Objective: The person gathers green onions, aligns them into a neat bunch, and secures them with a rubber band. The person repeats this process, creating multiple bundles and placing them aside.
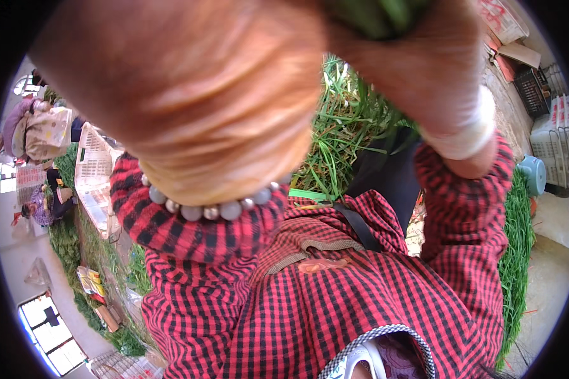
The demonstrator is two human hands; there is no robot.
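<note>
My left hand (194,85) is raised close to the camera, large and blurred, with its fingers out of the picture. A bracelet of grey and silver beads (211,208) circles that wrist. Between my hands, at the top edge, a blurred dark-green leafy bunch (379,14) rests in the curve of my right hand (417,76), whose fingertips are hidden. Around my right wrist is a white band (469,130). Below both hands lies a heap of long, narrow green leaves (336,137), mixed with dry brownish ones. A light-green strip (313,194) shows at its near edge.
White plastic crates stand at left (95,170) and right (557,151), with a black crate (531,90) above. A pale-blue plastic object (533,175) is near a green row (517,256). Two people, one standing (42,125) and one lower down (42,206), are at far left.
</note>
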